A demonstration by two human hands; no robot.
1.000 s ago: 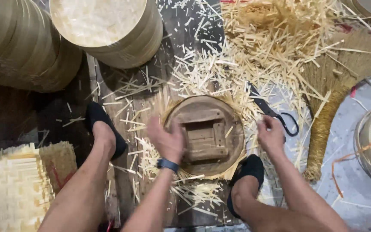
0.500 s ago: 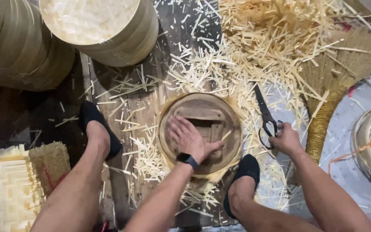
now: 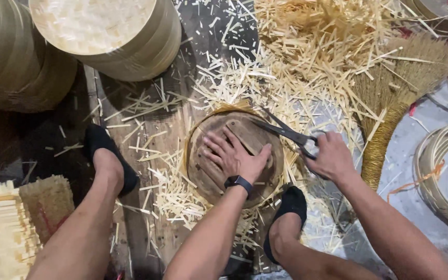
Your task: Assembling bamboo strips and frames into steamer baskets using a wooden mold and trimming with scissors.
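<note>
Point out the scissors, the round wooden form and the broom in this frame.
scissors (image 3: 286, 132): head view, on the dark blades near the pivot.
round wooden form (image 3: 252, 136): head view, on its bare top face.
broom (image 3: 390, 85): head view, on the straw bristles.

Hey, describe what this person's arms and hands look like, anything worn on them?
Both arms are bare with no sleeves in view, and neither hand is gloved. The left hand has a dark wristband with a small blue screen at the wrist. The right hand wears nothing visible; no rings can be made out.
</note>
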